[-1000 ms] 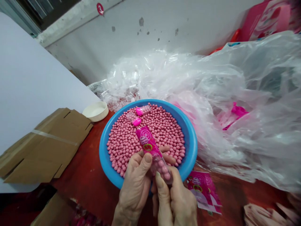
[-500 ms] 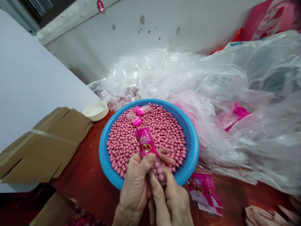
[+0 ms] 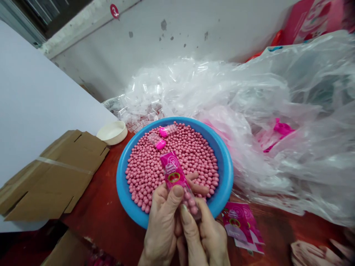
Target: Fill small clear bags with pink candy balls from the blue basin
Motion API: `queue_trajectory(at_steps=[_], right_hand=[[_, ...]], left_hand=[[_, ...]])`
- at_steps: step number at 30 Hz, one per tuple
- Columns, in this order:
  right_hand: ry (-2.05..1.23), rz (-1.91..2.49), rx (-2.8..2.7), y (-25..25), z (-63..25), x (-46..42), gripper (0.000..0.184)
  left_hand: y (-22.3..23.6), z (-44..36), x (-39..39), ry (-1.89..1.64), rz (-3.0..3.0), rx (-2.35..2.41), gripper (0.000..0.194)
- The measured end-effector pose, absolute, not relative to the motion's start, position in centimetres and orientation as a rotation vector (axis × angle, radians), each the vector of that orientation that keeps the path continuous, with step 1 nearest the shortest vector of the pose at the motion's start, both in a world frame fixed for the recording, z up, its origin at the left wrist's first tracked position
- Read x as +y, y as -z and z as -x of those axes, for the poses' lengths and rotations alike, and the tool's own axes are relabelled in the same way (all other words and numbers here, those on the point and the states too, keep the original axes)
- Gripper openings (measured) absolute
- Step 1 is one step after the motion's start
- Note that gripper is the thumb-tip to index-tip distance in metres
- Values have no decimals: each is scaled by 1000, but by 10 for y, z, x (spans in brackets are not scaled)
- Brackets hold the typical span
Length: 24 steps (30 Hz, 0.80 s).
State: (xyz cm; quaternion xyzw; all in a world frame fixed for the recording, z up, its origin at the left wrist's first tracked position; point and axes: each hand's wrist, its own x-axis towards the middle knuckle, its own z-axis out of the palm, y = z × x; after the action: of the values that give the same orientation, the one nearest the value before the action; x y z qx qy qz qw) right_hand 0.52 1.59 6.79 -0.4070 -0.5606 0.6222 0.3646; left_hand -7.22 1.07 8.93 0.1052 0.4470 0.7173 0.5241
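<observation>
Over a blue basin on a red table: two hands, one candy tube

So the left hand (image 3: 160,221) and right hand (image 3: 208,236) are together, both clamped on the candy tube (image 3: 174,175), which sits tilted above the near side of the blue basin (image 3: 121,186). Left thumb's pressed on the pink label, right hand pinches the clear lower end, and you can see pink beads inside. The basin's loaded with pink candy beads (image 3: 146,173), with two pink-capped tubes (image 3: 168,130) lying on top. Left of it on the red table (image 3: 94,195) there's a cream dish (image 3: 112,132) and flattened cardboard (image 3: 52,173). Pink printed wrappers (image 3: 241,225) lie to the right, just past the rim. Behind the basin is a big heap of clear plastic bags (image 3: 222,88).
</observation>
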Motion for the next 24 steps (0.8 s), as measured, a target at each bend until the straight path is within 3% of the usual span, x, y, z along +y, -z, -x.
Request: queue_trajectory(at_steps=[8,17,20,24], right_hand=[[-1692,992,-1373,-73,-15,30,37],[-1633,1018,-1354,-68,-13,29,41],[-1805,930,-1230,-72,-18,36,36],[-2264,800,-948,-82,-29,44,35]], left_hand=[[-89,73,14,-1785,-236,995,27],[-92,55,11,-1808,-132,1144,34],[-93,49,13,-1790,-161,1151,30],[-98,59,14,-1831,-275,1243,37]])
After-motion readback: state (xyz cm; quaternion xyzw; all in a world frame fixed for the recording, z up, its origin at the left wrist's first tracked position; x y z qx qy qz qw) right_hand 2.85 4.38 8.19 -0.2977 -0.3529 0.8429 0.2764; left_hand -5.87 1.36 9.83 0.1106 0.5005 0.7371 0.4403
